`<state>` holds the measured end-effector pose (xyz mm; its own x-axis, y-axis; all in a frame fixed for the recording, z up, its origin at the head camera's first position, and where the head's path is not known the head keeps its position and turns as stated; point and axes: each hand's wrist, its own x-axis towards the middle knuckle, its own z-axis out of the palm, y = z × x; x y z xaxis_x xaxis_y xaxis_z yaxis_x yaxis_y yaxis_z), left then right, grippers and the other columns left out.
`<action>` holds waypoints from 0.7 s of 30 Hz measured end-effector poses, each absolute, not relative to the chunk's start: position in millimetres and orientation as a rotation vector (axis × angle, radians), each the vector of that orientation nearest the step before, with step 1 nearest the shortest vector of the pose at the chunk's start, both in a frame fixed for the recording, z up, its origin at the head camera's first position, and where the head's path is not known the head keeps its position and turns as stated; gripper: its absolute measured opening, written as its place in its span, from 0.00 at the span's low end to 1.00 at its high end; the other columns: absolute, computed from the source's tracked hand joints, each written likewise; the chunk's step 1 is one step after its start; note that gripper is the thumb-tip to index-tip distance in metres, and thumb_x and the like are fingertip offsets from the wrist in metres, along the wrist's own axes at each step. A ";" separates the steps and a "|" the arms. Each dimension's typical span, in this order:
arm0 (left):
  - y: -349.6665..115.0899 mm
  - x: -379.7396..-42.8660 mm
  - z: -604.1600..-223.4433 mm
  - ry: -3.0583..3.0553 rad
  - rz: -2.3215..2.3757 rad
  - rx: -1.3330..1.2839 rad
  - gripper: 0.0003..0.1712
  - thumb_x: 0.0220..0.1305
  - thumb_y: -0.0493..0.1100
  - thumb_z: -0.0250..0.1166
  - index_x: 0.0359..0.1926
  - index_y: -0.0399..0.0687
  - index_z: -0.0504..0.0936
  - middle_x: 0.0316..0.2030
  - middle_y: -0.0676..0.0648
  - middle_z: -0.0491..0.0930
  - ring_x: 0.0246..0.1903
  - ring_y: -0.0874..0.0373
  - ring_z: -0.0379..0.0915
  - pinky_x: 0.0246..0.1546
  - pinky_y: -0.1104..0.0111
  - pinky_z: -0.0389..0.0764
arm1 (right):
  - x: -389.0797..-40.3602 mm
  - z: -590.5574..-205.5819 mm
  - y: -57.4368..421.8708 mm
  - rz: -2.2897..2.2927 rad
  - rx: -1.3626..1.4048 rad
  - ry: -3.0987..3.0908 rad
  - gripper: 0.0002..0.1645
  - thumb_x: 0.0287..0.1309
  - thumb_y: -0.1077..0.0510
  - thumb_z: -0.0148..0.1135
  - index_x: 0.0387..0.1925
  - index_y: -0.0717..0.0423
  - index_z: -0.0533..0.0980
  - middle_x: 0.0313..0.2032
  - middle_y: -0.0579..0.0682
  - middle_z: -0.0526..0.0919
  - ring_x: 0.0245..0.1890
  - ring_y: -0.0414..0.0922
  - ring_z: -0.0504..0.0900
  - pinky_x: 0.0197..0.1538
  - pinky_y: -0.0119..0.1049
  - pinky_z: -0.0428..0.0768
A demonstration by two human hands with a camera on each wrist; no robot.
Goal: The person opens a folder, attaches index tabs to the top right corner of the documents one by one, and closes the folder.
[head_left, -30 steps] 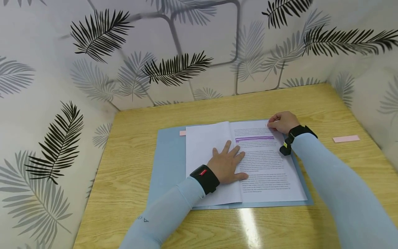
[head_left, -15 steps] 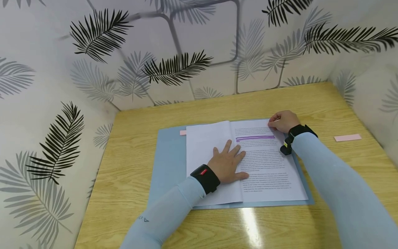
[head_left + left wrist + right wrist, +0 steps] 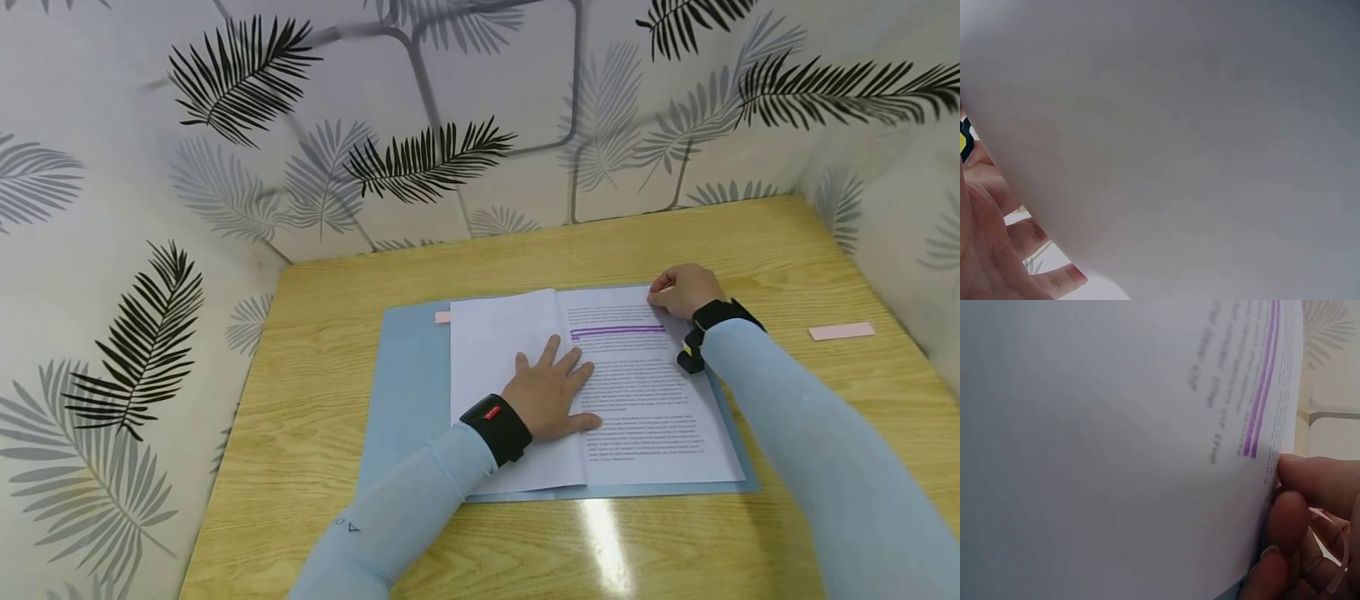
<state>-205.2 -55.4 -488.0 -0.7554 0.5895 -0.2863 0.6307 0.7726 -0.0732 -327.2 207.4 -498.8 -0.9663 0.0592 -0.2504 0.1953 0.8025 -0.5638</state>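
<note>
An open document (image 3: 645, 400) with white pages lies on a blue folder (image 3: 408, 375). Its right page has printed text and two purple lines (image 3: 618, 332) near the top. My left hand (image 3: 551, 396) rests flat across the fold, fingers spread; its wrist view is mostly filled by blurred white paper, with the fingers (image 3: 1019, 244) at the lower left. At the page's upper right corner is my right hand (image 3: 684, 290), fingertips together at the paper's edge. The right wrist view shows a thin pink paper strip (image 3: 1342, 559) curling among those fingers, partly hidden by them.
Another pink strip (image 3: 842, 332) lies on the wooden table (image 3: 315, 350) to the right. A pink tab (image 3: 442, 317) sticks out from under the left page. Behind the table stands a leaf-patterned wall covering (image 3: 510, 183).
</note>
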 end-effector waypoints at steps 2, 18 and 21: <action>-55.1 -205.2 -488.0 2.721 -0.237 0.952 0.51 0.56 0.82 0.40 0.75 0.64 0.53 0.74 0.51 0.49 0.73 0.44 0.35 0.60 0.37 0.58 | -326.3 -498.0 207.2 -0.873 0.204 2.783 0.14 0.60 0.53 0.65 0.40 0.59 0.79 0.41 0.61 0.78 0.40 0.57 0.70 0.40 0.46 0.68; -54.2 -205.8 -491.8 2.729 -0.238 0.954 0.51 0.56 0.81 0.41 0.75 0.63 0.53 0.74 0.51 0.50 0.73 0.43 0.35 0.59 0.37 0.60 | -332.2 -514.1 226.6 -0.890 0.182 2.772 0.15 0.64 0.51 0.59 0.42 0.59 0.78 0.40 0.60 0.77 0.38 0.55 0.71 0.35 0.42 0.68; -53.7 -206.0 -491.9 2.724 -0.245 0.954 0.51 0.57 0.81 0.41 0.75 0.63 0.54 0.74 0.51 0.50 0.73 0.43 0.35 0.59 0.37 0.60 | -330.8 -513.6 226.3 -0.912 0.198 2.756 0.18 0.62 0.48 0.60 0.42 0.59 0.77 0.40 0.61 0.76 0.37 0.56 0.71 0.34 0.42 0.68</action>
